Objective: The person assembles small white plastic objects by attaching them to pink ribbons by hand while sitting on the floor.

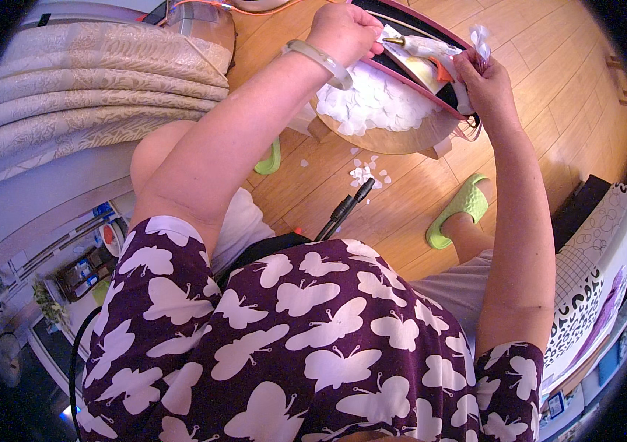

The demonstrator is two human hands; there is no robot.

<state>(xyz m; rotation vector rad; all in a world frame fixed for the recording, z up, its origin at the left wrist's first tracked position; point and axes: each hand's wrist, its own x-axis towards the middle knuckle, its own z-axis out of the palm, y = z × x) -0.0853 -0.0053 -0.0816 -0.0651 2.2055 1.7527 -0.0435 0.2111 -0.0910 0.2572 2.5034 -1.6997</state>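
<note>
Seated person in a dark purple tee with white butterflies, both bare arms stretched forward over a long black-lined tray with a pink rim. Left hand, pale stone-like bangle on its wrist, is above the tray's left end, thumb and index finger pinched on a small white piece. Right hand is at the tray's right end, fingers curled around the grip of a white glue gun with a brass-coloured nozzle. Gun lies level above the tray, nozzle pointing left, tip right by the left fingertips; contact unclear. Crumpled, translucent whitish bit sticks up just beyond the right hand; can't tell if it's gripped. Below the tray's near edge, a heap of thin white petal-shaped pieces covers most of a round wooden top, bare along its near-right edge. More white petals lie scattered on the plank floor below that edge, near a black rod. Lime-green slipper on the right foot, another at left.
</note>
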